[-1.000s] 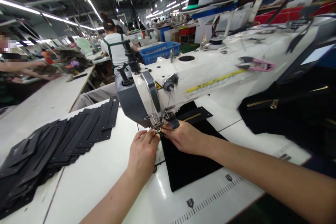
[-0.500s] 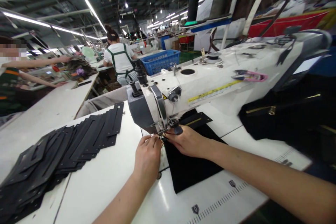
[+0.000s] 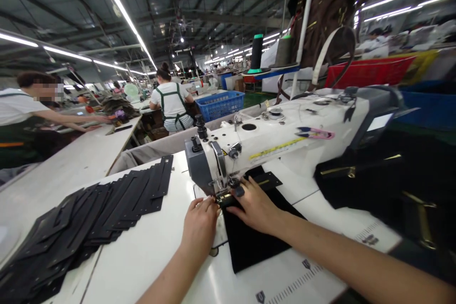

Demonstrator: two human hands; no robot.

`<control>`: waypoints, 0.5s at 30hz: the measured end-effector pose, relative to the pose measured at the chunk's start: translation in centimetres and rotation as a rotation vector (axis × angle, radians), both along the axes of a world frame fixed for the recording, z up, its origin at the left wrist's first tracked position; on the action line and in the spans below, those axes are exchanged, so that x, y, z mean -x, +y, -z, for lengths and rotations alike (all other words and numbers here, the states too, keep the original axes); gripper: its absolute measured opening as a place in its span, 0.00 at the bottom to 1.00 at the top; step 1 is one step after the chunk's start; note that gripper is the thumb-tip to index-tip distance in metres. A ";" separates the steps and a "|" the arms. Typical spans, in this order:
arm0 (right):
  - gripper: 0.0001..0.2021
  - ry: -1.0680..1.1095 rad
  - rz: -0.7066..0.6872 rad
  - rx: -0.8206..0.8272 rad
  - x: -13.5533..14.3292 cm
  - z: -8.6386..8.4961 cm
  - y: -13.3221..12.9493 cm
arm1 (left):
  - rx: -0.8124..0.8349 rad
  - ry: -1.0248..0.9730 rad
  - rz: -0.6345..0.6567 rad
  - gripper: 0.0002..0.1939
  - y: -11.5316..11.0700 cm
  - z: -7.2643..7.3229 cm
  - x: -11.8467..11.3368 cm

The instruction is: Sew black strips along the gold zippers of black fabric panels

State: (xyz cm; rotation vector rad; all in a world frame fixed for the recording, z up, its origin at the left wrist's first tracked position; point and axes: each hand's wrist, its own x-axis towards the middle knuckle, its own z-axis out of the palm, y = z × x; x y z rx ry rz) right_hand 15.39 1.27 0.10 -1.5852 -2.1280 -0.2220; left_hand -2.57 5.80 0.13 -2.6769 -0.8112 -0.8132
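Note:
A white sewing machine [image 3: 270, 135] with a grey head stands over a black fabric piece [image 3: 249, 242] lying on the white table. Left of the needle area, my left hand [image 3: 201, 218] has its fingers pinched on the edge of the black piece, where a gold zipper strip shows. My right hand [image 3: 254, 204] rests on the fabric right beside the presser foot, its fingers spread. A black panel with a gold slot [image 3: 272, 180] lies on the fabric behind my right hand.
Many overlapping black panels [image 3: 117, 199] lie at the left. Pink snips [image 3: 317, 134] rest on the machine arm. Dark pieces with gold zippers [image 3: 342, 185] are at the right. A blue basket [image 3: 221, 104] and two people are behind.
The view has tilted up and shifted. My right hand's fingers have spread and moved slightly back from the needle, and more of the gold zipper shows between my hands.

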 end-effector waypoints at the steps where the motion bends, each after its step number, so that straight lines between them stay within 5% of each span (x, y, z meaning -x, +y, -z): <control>1: 0.21 -0.024 0.089 0.024 0.0 -0.1 -1.1 | 0.012 0.001 -0.003 0.09 -0.5 -0.4 0.4; 3: 0.29 -0.087 0.163 0.056 0.2 -0.2 -4.1 | 0.062 0.001 0.010 0.09 -1.9 -1.2 1.4; 5: 0.33 -0.160 0.080 0.048 0.5 0.1 -7.4 | 0.148 0.008 0.047 0.09 -3.6 -1.5 2.6; 9: 0.23 -0.168 -0.063 -0.046 1.1 0.8 -11.9 | 0.273 0.024 0.067 0.10 -5.9 -1.0 3.9; 12: 0.16 0.083 -0.117 -0.060 1.4 -0.4 -12.2 | 0.292 0.000 0.037 0.12 -6.4 -0.7 3.7; 15: 0.15 0.495 -0.104 0.218 1.0 -3.3 -10.6 | 0.371 -0.034 0.035 0.14 -6.6 -1.4 2.7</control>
